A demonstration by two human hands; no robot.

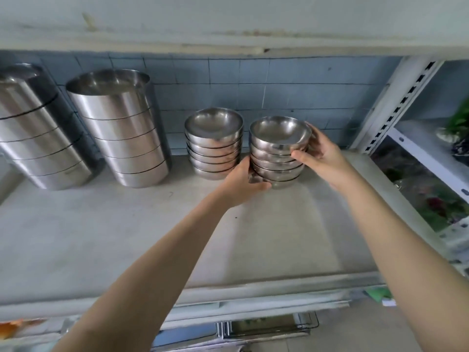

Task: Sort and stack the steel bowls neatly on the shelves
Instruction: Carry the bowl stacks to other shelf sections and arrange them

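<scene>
Head view: two tall stacks of large bowls [119, 128] are seen far left, then a small-bowl stack [214, 146]. Just right, a second small stack [278, 153] is clasped low by the left hand [243, 185], high by the right hand [321, 152]; it is best set down level, aligned beside its neighbour.

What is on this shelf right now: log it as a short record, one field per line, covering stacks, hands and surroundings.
surface: pale shelf, blue tiled wall behind
large stacks: two stacks of tall steel containers at the left
small stacks: two stacks of small steel bowls, side by side
free stack: left bowl stack, untouched
held stack: right bowl stack
left hand: grips the held stack's base
right hand: grips its top bowls
neighbour: white rack at right
</scene>
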